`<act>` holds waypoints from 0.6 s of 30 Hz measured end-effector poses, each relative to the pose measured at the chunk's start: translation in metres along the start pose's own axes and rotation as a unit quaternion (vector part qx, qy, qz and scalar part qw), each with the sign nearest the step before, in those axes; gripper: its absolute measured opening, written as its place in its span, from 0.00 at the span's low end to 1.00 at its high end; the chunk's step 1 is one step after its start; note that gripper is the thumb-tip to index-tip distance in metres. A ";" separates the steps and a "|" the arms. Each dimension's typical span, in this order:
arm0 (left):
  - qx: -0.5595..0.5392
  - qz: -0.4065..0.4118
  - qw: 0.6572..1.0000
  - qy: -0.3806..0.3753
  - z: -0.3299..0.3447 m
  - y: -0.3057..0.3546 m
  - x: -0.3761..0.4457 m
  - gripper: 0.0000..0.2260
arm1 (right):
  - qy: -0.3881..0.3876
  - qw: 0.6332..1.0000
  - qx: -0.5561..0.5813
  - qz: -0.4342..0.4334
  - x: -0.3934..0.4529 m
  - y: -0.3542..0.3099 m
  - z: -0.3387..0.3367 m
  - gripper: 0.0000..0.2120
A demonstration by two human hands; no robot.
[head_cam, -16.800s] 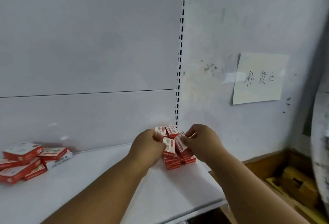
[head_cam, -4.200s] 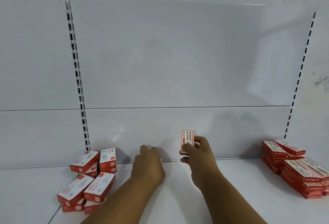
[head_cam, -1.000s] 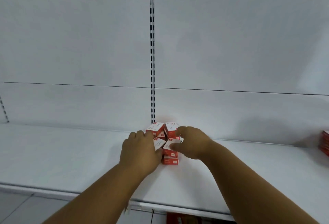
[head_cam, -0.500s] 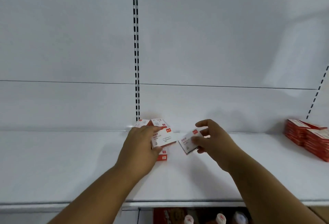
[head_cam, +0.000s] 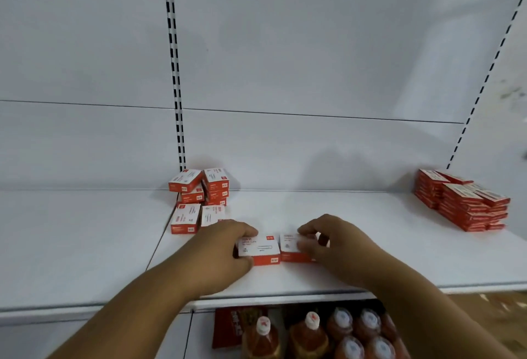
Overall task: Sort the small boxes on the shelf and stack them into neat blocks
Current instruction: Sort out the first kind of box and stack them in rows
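Starting a fresh block mid-shelf [head_cam: 370,244], you grip one box [head_cam: 261,249] in your left hand [head_cam: 221,247] and its neighbour [head_cam: 291,249] in your right hand [head_cam: 332,244], so next square them flush together.

Two boxes [head_cam: 261,248] [head_cam: 291,247] lie touching side by side on the shelf [head_cam: 370,250], near its front edge. Loose box pile [head_cam: 199,201]: behind-left of them. Stacked block [head_cam: 464,201]: far right. Bottles [head_cam: 328,333]: below the shelf.
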State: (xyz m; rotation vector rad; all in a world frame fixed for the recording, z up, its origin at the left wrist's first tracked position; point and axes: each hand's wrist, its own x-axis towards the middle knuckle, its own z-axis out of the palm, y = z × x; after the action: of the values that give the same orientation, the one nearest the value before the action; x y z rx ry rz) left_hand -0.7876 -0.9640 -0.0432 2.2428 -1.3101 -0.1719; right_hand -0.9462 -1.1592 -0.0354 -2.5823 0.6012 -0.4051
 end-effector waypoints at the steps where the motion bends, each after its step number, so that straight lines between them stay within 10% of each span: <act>1: -0.007 -0.006 1.000 -0.001 0.001 0.000 0.000 0.23 | -0.018 1.000 0.006 -0.009 0.001 0.000 -0.002 0.17; 18: -0.050 -0.058 0.997 0.017 0.002 0.004 -0.017 0.20 | -0.045 0.993 0.013 -0.105 -0.003 0.002 -0.003 0.18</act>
State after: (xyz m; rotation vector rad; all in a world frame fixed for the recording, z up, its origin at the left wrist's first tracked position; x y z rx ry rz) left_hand -0.8001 -0.9520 -0.0456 2.2274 -1.1302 -0.2352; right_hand -0.9501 -1.1601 -0.0343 -2.6312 0.2930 -0.3590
